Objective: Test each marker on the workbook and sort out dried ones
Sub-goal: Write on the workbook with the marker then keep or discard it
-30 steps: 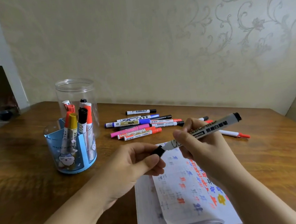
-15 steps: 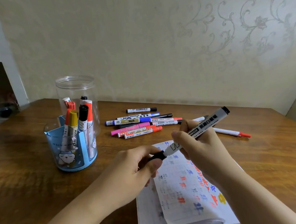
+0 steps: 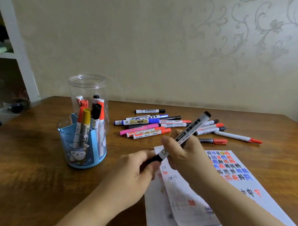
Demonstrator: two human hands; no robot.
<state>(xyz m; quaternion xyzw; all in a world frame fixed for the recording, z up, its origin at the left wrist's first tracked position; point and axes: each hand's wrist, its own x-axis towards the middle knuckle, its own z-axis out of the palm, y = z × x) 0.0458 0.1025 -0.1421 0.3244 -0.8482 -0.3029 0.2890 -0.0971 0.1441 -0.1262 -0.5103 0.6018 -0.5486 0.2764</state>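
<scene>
Meanwhile both hands grip one marker (image 3: 192, 129) over the workbook (image 3: 243, 182), loose markers (image 3: 146, 129) beyond, blue holder (image 3: 83, 147) left.

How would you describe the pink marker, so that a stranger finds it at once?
Start at the blue pen holder on the wooden table, then look right to the loose markers lying near the wall. The pink marker lies at that pile's left, nearer side. It is the only all-pink one; its neighbours are white-bodied.
</scene>
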